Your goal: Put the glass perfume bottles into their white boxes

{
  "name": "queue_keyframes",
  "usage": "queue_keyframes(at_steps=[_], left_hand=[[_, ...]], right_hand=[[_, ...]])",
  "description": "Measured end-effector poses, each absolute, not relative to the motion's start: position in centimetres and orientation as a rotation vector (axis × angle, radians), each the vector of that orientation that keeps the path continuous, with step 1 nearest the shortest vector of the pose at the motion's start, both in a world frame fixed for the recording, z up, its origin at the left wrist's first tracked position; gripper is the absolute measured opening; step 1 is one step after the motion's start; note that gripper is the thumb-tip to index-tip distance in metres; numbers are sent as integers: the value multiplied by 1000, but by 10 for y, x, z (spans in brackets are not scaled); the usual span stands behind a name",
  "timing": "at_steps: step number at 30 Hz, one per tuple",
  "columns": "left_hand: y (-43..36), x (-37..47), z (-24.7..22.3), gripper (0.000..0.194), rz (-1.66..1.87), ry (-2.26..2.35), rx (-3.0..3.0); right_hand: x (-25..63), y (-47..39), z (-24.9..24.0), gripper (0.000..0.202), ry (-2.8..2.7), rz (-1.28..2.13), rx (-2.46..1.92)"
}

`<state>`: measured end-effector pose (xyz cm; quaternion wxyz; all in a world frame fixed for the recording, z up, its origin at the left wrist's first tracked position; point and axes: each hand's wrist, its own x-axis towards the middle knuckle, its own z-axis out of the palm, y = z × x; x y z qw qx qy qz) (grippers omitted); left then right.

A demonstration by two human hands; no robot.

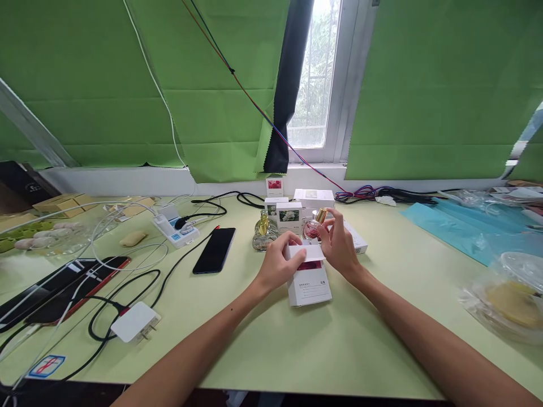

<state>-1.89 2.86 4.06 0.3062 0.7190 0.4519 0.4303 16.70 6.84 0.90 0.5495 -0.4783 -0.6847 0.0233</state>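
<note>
My left hand (282,261) grips a white box (310,285) with a red flower picture; its top flap stands open, and the box leans toward me above the table. Just right of the flap, my right hand (338,240) has its fingers around a round glass bottle (311,228) with a gold cap (321,215). Behind my left hand stand glass bottles (263,233) with gold tops. White boxes with flower pictures (289,215) are grouped behind the bottles, and another white box (356,237) lies beside my right hand.
A black phone (214,250) lies left of the bottles. Farther left are a power strip (175,229), a white charger (136,322), tangled cables and dark devices (76,288). Blue plastic sheeting (458,229) and a clear-wrapped yellow item (513,302) lie at the right.
</note>
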Motion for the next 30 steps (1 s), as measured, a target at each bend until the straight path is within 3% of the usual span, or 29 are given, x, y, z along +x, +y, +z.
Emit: queue_keyframes(at_steps=[12, 30], left_hand=[[28, -17, 39, 17, 1020, 1143, 1819], [29, -14, 28, 34, 980, 1194, 1698]], right_hand=[[167, 65, 15, 38, -1574, 94, -1117], [163, 62, 17, 37, -1512, 299, -1066]])
